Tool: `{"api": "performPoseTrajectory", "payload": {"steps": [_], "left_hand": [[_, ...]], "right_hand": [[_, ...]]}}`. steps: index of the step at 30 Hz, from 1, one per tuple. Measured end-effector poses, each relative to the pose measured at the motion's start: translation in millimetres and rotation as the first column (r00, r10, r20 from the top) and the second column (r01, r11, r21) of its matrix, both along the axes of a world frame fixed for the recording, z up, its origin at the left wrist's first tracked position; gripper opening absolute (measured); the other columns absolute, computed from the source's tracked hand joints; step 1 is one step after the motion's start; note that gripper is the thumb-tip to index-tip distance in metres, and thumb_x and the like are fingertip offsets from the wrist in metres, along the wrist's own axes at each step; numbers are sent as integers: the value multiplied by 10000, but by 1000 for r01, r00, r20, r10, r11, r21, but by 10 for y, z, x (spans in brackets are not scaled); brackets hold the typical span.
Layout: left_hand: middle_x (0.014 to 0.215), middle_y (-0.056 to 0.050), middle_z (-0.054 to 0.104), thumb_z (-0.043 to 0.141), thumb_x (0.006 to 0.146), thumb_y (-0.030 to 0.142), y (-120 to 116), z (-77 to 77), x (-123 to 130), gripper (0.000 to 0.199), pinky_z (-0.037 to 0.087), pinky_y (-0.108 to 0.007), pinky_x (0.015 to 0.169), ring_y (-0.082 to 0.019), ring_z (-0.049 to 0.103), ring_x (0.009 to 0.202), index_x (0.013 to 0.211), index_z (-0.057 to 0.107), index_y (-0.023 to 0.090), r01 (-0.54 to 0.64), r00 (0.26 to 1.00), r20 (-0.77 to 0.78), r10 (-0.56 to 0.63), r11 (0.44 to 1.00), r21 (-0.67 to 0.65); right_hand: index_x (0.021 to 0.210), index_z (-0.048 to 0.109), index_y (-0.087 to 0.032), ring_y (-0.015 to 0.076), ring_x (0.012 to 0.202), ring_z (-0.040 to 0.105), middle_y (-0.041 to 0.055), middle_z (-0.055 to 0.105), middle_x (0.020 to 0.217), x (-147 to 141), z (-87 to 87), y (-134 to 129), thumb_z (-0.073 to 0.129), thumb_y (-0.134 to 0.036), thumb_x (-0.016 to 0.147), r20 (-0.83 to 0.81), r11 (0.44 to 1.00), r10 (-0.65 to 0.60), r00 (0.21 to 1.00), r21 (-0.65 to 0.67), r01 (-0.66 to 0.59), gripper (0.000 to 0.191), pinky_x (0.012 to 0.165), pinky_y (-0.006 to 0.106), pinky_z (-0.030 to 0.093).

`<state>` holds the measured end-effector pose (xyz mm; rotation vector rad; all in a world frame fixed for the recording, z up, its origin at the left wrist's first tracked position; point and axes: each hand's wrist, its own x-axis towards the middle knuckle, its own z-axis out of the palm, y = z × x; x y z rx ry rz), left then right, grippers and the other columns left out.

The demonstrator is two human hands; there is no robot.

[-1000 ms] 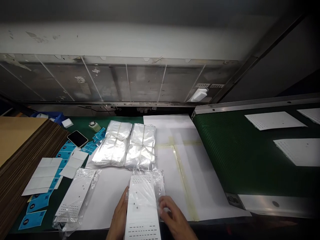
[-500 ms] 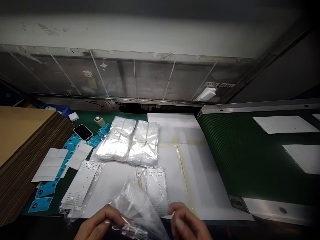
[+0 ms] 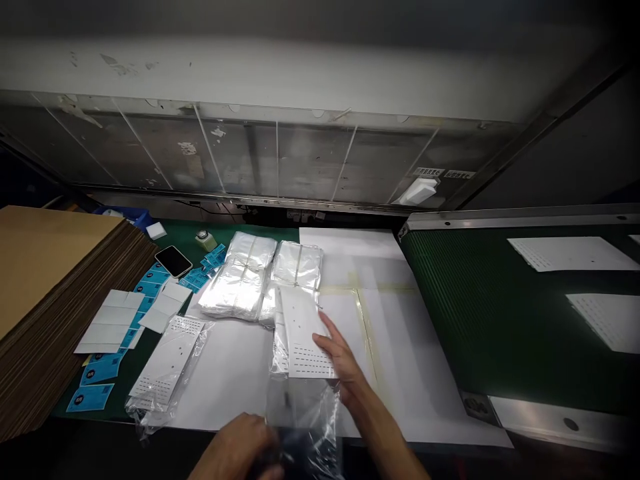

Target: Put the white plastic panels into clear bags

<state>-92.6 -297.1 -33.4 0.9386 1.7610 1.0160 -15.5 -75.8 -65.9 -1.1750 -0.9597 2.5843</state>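
Observation:
My right hand (image 3: 345,360) grips the side of a white card with rows of black dashes (image 3: 310,343), tilted above the white paper sheet, its thumb lying over the card's face. Beneath the card's lower end a clear plastic bag (image 3: 305,403) hangs toward the front edge. My left hand (image 3: 240,443), blurred by motion, has its fingers closed at the bag's left side. Behind the card lie two tied bundles of clear bags (image 3: 240,280). To the left, a similar bagged card stack (image 3: 170,360) rests at the table's front.
Brown cardboard sheets (image 3: 55,287) are piled at far left. Beside them lie blue labels (image 3: 97,397), folded white papers (image 3: 110,320), a phone (image 3: 173,261) and a small bottle (image 3: 205,241). On the right, a green conveyor belt (image 3: 480,320) carries white cards (image 3: 570,253).
My right hand has moved up and now holds the white card. The bag is now stretched below the card, and the tweezers on the sheet are out of sight. The view has shifted slightly.

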Motion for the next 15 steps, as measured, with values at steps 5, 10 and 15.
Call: {"api": "performPoseTrajectory", "payload": {"steps": [5, 10, 15], "left_hand": [[1130, -177, 619, 456, 808, 647, 215, -153, -65, 690, 480, -502, 804, -355, 591, 973, 1307, 483, 171, -120, 748, 648, 145, 989, -83], [1122, -220, 627, 646, 792, 389, 549, -347, 100, 606, 473, -449, 869, -340, 581, 1057, 1270, 477, 56, -439, 322, 879, 352, 878, -191], [1142, -205, 629, 649, 801, 346, 626, -611, 176, 593, 446, -450, 925, -324, 574, 1084, 1289, 464, 66, -451, 382, 846, 371, 874, -179]], "right_hand": [[1422, 248, -358, 302, 1129, 554, 70, 440, 1397, 231, 206, -105, 701, -368, 748, 29, 955, 21, 999, 294, -28, 812, 870, 463, 500], [1431, 235, -321, 255, 1333, 336, 41, 314, 1487, 471, 58, -467, 701, -429, 738, 77, 924, 41, 996, 378, -67, 842, 1045, 400, 365], [1397, 340, -229, 299, 1141, 548, 118, 557, 1285, 643, -246, -456, 525, -577, 815, 158, 1000, 7, 987, 22, -11, 703, 896, 445, 460]]}}
